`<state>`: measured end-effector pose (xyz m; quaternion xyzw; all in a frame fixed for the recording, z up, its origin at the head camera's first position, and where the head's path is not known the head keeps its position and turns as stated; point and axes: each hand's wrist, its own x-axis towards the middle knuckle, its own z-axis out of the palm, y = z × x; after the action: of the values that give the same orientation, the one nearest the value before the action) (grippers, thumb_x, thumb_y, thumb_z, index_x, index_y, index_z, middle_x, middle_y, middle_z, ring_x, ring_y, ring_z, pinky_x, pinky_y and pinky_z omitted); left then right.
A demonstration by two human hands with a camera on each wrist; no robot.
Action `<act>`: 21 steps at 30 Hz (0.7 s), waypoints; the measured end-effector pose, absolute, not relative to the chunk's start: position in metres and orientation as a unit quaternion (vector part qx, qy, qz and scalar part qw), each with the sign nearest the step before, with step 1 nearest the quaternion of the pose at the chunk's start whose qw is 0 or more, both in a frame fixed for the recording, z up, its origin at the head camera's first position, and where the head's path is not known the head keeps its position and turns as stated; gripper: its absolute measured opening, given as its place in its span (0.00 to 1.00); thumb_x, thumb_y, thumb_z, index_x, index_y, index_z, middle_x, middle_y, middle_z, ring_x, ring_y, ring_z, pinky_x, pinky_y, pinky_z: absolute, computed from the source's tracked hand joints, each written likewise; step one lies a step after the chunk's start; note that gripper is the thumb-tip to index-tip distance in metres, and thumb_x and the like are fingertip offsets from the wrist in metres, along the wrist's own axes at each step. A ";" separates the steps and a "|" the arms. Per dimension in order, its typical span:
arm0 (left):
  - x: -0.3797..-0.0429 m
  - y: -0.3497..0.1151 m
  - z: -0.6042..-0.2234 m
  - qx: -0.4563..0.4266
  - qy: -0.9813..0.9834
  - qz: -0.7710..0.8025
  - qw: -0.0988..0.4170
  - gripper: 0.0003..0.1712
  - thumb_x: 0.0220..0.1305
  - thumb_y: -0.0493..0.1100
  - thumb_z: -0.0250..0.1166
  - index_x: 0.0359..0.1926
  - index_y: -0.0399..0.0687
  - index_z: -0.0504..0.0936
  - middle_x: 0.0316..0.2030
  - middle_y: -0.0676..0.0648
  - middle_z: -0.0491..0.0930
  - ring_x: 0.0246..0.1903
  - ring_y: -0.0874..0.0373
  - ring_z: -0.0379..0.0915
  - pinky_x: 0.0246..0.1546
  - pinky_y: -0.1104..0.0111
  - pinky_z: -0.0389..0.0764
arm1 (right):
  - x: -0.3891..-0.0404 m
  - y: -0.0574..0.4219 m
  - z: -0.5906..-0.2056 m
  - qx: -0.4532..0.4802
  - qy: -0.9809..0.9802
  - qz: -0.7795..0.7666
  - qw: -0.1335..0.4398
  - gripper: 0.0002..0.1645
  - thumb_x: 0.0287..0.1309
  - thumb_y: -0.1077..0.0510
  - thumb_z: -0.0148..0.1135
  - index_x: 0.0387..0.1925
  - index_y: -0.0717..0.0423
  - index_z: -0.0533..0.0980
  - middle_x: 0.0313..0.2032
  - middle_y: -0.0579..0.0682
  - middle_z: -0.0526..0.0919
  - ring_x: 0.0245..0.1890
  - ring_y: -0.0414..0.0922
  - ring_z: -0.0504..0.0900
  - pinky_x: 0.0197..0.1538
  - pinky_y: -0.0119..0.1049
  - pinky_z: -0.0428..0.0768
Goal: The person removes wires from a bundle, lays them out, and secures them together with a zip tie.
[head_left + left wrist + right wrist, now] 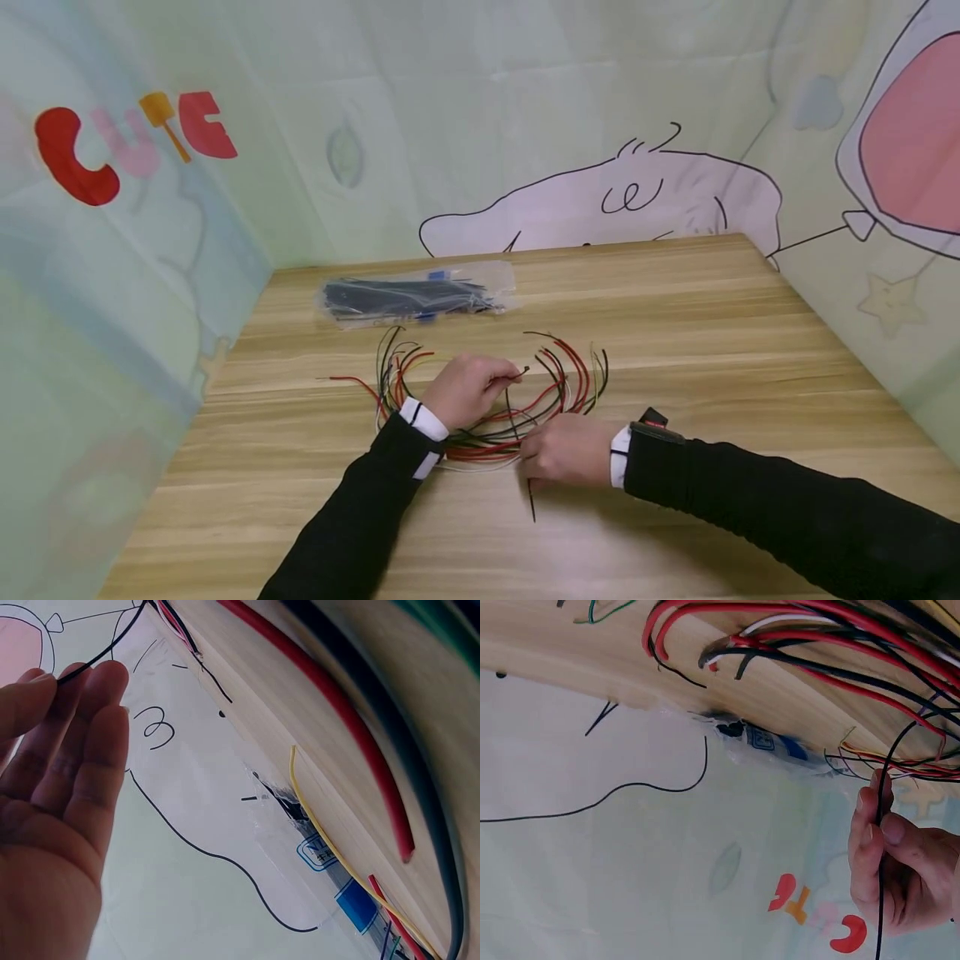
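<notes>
A loose bundle of red, black, white, green and yellow wires [480, 454] lies curved on the wooden table, its cut ends fanned upward at both sides. My left hand [463, 390] is over the middle of the bundle and pinches a thin black cable tie [105, 651] near its small head, between thumb and fingertips. The black strip runs down across the wires toward my right hand [573, 450]. That hand, at the near edge of the bundle, pinches the strip [882, 862] between thumb and fingers, and its tail sticks out below toward me.
Behind the wires lies a clear plastic bag [405, 298] full of black cable ties, with blue markings. The wooden table [675, 333] meets cartoon-printed cloth walls [315, 100] at the back and sides. One red wire end [348, 379] pokes out to the left.
</notes>
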<state>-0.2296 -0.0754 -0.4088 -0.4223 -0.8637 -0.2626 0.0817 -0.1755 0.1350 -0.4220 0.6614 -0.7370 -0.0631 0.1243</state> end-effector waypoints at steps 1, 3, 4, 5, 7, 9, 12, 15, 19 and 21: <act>-0.229 -0.075 -0.409 -0.421 -0.864 -0.262 0.082 0.08 0.71 0.33 0.66 0.45 0.42 0.90 0.40 0.47 0.90 0.41 0.55 0.87 0.43 0.62 0.84 | -0.177 0.136 -0.424 0.664 -0.735 -0.045 0.127 0.08 0.59 0.46 0.72 0.32 0.44 0.85 0.37 0.38 0.86 0.38 0.34 0.84 0.40 0.26 0.80; -0.230 -0.075 -0.410 -0.421 -0.864 -0.263 0.082 0.07 0.71 0.33 0.66 0.44 0.43 0.90 0.40 0.48 0.90 0.39 0.56 0.87 0.41 0.62 0.84 | -0.179 0.137 -0.428 0.669 -0.730 -0.019 0.135 0.09 0.58 0.45 0.72 0.33 0.44 0.85 0.38 0.38 0.86 0.39 0.35 0.84 0.41 0.26 0.80; -0.230 -0.075 -0.410 -0.421 -0.864 -0.263 0.083 0.07 0.71 0.33 0.65 0.43 0.43 0.90 0.39 0.48 0.90 0.39 0.56 0.87 0.41 0.62 0.84 | -0.179 0.138 -0.429 0.670 -0.729 -0.012 0.139 0.10 0.58 0.44 0.72 0.33 0.44 0.85 0.37 0.38 0.86 0.39 0.35 0.84 0.41 0.26 0.80; -0.229 -0.074 -0.410 -0.420 -0.864 -0.263 0.083 0.07 0.71 0.33 0.65 0.43 0.43 0.90 0.39 0.48 0.90 0.39 0.56 0.87 0.41 0.62 0.84 | -0.179 0.138 -0.430 0.670 -0.728 -0.006 0.142 0.10 0.58 0.44 0.73 0.33 0.44 0.85 0.37 0.38 0.86 0.38 0.34 0.84 0.41 0.25 0.80; -0.229 -0.074 -0.410 -0.418 -0.865 -0.265 0.083 0.07 0.71 0.33 0.65 0.42 0.44 0.90 0.39 0.48 0.90 0.39 0.56 0.87 0.40 0.63 0.84 | -0.179 0.137 -0.431 0.671 -0.727 -0.003 0.149 0.10 0.59 0.43 0.72 0.33 0.43 0.85 0.34 0.37 0.85 0.36 0.34 0.84 0.40 0.25 0.80; -0.228 -0.074 -0.410 -0.416 -0.866 -0.265 0.081 0.07 0.71 0.33 0.65 0.42 0.44 0.90 0.39 0.49 0.90 0.40 0.56 0.87 0.41 0.63 0.84 | -0.178 0.137 -0.433 0.667 -0.730 0.000 0.150 0.10 0.60 0.43 0.72 0.33 0.43 0.85 0.34 0.36 0.86 0.35 0.33 0.84 0.39 0.25 0.80; -0.227 -0.074 -0.409 -0.413 -0.869 -0.262 0.079 0.08 0.71 0.33 0.65 0.42 0.45 0.90 0.39 0.49 0.90 0.40 0.56 0.87 0.41 0.64 0.84 | -0.176 0.136 -0.435 0.661 -0.734 -0.004 0.159 0.10 0.61 0.43 0.72 0.32 0.42 0.85 0.32 0.36 0.85 0.34 0.33 0.84 0.38 0.25 0.80; -0.227 -0.074 -0.408 -0.413 -0.870 -0.257 0.076 0.09 0.72 0.32 0.64 0.44 0.45 0.90 0.40 0.48 0.90 0.41 0.56 0.87 0.42 0.63 0.84 | -0.174 0.136 -0.436 0.654 -0.736 -0.020 0.176 0.11 0.62 0.42 0.71 0.31 0.42 0.84 0.31 0.36 0.85 0.32 0.34 0.84 0.36 0.26 0.80; -0.227 -0.074 -0.408 -0.414 -0.872 -0.251 0.072 0.10 0.72 0.32 0.64 0.46 0.46 0.90 0.41 0.48 0.90 0.42 0.57 0.86 0.44 0.63 0.84 | -0.170 0.136 -0.438 0.643 -0.739 -0.037 0.197 0.13 0.62 0.41 0.70 0.30 0.43 0.82 0.29 0.36 0.84 0.29 0.34 0.82 0.33 0.26 0.79; -0.227 -0.074 -0.408 -0.415 -0.873 -0.248 0.071 0.10 0.72 0.33 0.64 0.46 0.46 0.90 0.42 0.49 0.90 0.42 0.57 0.86 0.44 0.63 0.83 | -0.169 0.135 -0.438 0.639 -0.741 -0.042 0.204 0.14 0.62 0.40 0.70 0.29 0.43 0.81 0.28 0.36 0.83 0.28 0.34 0.82 0.33 0.26 0.79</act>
<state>-0.2266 -0.0742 -0.4076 -0.4148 -0.8726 -0.2479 0.0715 -0.1685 0.1349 -0.4380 0.6386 -0.7410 -0.0416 0.2037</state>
